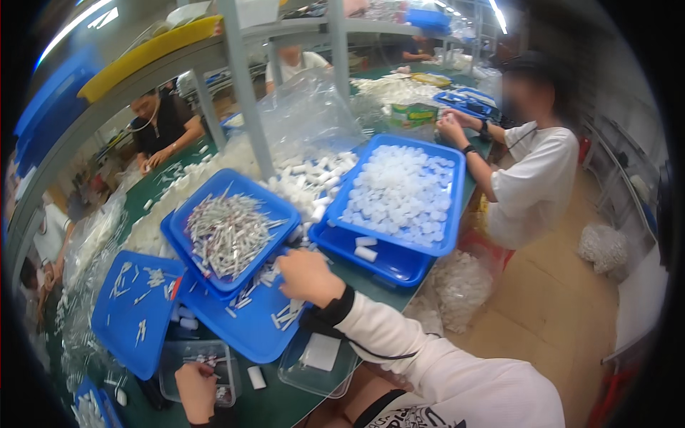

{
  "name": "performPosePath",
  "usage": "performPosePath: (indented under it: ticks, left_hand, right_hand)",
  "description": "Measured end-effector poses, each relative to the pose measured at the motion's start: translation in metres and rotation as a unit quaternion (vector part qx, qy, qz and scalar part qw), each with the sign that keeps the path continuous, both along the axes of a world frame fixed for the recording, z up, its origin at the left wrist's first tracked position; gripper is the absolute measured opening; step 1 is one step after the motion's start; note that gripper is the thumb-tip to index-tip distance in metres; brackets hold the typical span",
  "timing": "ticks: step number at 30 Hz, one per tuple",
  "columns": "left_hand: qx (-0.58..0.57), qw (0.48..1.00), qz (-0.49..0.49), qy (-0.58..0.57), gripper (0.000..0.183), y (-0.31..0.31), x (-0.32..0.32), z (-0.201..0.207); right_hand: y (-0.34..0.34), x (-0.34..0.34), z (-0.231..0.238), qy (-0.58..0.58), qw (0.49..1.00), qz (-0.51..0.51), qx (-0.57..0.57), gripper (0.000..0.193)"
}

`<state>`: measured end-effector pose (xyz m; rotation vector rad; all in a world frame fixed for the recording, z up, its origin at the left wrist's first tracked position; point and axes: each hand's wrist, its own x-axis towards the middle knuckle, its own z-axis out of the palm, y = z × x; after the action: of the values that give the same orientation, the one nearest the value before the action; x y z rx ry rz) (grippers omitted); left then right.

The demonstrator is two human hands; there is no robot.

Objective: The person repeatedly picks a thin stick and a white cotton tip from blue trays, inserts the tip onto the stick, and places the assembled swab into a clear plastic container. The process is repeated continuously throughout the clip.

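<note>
Right hand [307,277] stretched forward over the flat blue tray [246,324], palm down, fingers curled together among small white tube pieces [284,316] scattered there; impossible to tell whether any piece is pinched. Pieces short, pale, stick-like, lying loose at all angles on the blue surface. Just behind the hand, a deeper blue tray [232,232] propped at a tilt, heaped with thin grey-white needle-like parts in a tangled mound. Left hand [195,389] low at the lower edge, closed loosely at the rim of a clear plastic box [202,367] holding a few small parts; grip itself not clear. Another clear dish [317,360] with a white square inside, right of that box. Farther right, a large blue tray [403,192] packed with round translucent white caps. To the left, another flat blue tray [135,310] with sparse white bits. Across the green bench [278,403], other people at work.
</note>
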<state>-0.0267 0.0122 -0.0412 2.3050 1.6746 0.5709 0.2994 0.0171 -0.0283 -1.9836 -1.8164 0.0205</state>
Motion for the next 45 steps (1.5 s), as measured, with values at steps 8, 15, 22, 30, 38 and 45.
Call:
performPosePath:
  ticks: [8,15,22,30,38,45]
  left_hand:
    - [-0.020,0.997,-0.022,-0.069,0.015,-0.007,0.010,0.009]
    - [-0.083,0.996,-0.035,-0.020,0.021,-0.011,0.016,0.018]
    - [-0.014,0.995,-0.052,0.079,0.008,-0.014,0.013,0.013]
    - [0.142,0.989,-0.046,0.008,0.007,-0.013,0.035,0.024]
    - [-0.158,0.734,-0.083,-0.655,0.019,-0.016,0.046,0.046]
    - [-0.112,0.855,-0.095,-0.497,0.012,-0.033,0.069,0.046]
  right_hand:
    - [0.004,-0.006,-0.009,-0.005,0.999,0.029,-0.014,0.013]
    - [0.004,-0.008,-0.003,-0.004,1.000,0.025,-0.006,0.011]
    - [0.002,-0.018,0.006,0.114,0.984,0.092,0.101,0.010]
    - [-0.003,-0.020,0.019,0.273,0.924,0.232,0.132,0.012]
    - [-0.027,-0.040,0.044,0.380,0.864,0.325,0.064,0.012]
    - [-0.030,-0.054,0.035,0.398,0.835,0.375,0.059,0.016]
